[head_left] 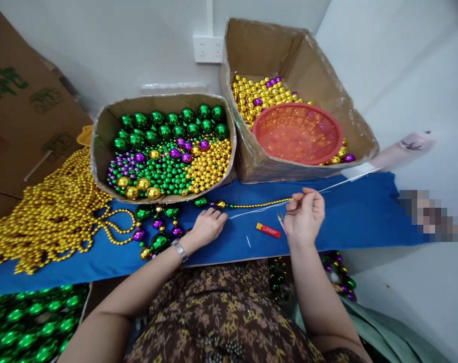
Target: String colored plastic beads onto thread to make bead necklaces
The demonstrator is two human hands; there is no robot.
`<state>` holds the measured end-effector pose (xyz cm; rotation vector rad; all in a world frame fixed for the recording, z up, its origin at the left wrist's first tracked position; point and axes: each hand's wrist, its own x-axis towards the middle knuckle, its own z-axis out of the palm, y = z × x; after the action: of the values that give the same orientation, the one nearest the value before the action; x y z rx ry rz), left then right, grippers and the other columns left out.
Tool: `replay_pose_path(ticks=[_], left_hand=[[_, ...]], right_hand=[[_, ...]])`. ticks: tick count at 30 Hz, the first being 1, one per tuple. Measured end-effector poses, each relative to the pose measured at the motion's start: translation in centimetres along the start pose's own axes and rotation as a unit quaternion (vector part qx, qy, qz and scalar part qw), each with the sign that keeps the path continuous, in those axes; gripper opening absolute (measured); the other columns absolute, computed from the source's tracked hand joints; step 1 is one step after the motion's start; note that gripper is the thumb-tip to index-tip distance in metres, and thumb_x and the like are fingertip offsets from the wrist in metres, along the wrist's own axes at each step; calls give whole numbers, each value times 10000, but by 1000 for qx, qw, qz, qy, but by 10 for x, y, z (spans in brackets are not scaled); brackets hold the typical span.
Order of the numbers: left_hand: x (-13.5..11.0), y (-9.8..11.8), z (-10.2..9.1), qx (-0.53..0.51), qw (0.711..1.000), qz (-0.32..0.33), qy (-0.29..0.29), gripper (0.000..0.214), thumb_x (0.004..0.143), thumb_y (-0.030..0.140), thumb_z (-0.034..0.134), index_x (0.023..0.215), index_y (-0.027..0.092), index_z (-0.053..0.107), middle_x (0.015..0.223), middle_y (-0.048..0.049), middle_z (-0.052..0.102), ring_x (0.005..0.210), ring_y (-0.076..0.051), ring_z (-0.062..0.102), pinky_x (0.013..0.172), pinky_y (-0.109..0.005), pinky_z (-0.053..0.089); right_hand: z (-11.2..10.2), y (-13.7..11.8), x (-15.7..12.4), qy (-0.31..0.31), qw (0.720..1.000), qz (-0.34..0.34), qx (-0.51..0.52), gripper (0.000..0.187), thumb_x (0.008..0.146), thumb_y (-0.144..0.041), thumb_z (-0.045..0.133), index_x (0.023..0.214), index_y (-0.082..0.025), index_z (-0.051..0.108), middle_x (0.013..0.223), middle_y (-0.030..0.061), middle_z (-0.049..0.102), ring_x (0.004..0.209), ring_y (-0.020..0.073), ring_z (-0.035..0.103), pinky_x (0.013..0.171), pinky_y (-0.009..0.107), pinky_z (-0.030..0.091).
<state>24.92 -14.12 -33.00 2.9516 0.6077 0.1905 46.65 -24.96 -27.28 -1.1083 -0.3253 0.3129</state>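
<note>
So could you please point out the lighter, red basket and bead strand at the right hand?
Lighter [270, 231], head view: red body.
Red basket [338, 136], head view: right rim.
Bead strand [251, 205], head view: thin gold stretch.

So my tabletop has a heap of bead strands at the left end, then a carton of beads behind my left hand. Right of that carton is another box, basket sitting on the beads inside. Lighter's between my hands, nearer the right.
</note>
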Motion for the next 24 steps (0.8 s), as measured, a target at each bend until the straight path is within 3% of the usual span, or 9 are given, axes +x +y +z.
replay_pose_path(ticks=[3, 6, 10, 13, 15, 17, 20, 24], left_hand=[[-3, -5, 0, -5, 1000, -21, -14, 194, 924, 193, 427, 969, 183, 616, 825, -108, 608, 865, -252, 538, 730, -367, 419], [-4, -2, -9, -43, 999, -21, 2, 213, 902, 301, 521, 1052, 179, 612, 919, -123, 627, 930, -266, 558, 795, -391, 444], [9, -7, -45, -107, 990, 11, 93, 329, 907, 439, 512, 1104, 194, 613, 977, -95, 649, 902, -224, 589, 811, -346, 463], [32, -41, -84, -83, 972, -95, 196, 260, 944, 351, 456, 1040, 184, 630, 965, -95, 639, 920, -216, 567, 861, -343, 443], [48, -75, -107, -31, 962, -190, 195, 264, 940, 288, 461, 1120, 154, 601, 1087, -127, 605, 1058, -266, 499, 957, -416, 396], [61, -109, -122, -20, 959, -216, 183, 288, 902, 176, 495, 1171, 117, 578, 1144, -162, 569, 1112, -319, 447, 972, -525, 358], [67, -142, -129, -28, 958, -237, 157, 258, 796, 34, 561, 1037, 93, 630, 979, -142, 592, 1043, -322, 482, 927, -573, 375], [62, -143, -124, -62, 954, -245, 163, 231, 760, 60, 606, 978, 125, 646, 884, -93, 588, 931, -251, 556, 895, -438, 453]], right_hand=[[0, -17, 12, 4, 999, -34, 10, 328, 820, -498, 652, 883, -199, 531, 645, -73, 553, 456, 30, 467, 431, 136, 372], [5, -27, 7, -23, 999, -43, 9, 303, 836, -479, 649, 878, -200, 540, 612, -81, 506, 455, 34, 450, 443, 145, 376], [12, -17, -21, -106, 994, -13, -30, 264, 887, -463, 593, 901, -200, 574, 582, -74, 471, 479, 54, 466, 468, 164, 386], [13, -2, -41, -162, 984, -8, -74, 238, 926, -435, 537, 939, -205, 596, 585, -62, 488, 494, 70, 484, 481, 182, 404], [13, 6, -51, -212, 970, -2, -116, 236, 946, -415, 502, 964, -205, 606, 588, -53, 502, 502, 82, 499, 491, 195, 419], [15, 9, -57, -271, 948, -2, -165, 248, 959, -399, 473, 983, -199, 617, 589, -44, 515, 512, 94, 518, 515, 210, 441], [21, 10, -64, -348, 911, -13, -221, 279, 965, -390, 446, 1002, -192, 639, 592, -31, 537, 531, 111, 552, 530, 218, 457], [26, 14, -70, -400, 871, -49, -281, 289, 968, -366, 436, 1028, -199, 664, 589, -24, 584, 536, 122, 587, 529, 213, 461]])
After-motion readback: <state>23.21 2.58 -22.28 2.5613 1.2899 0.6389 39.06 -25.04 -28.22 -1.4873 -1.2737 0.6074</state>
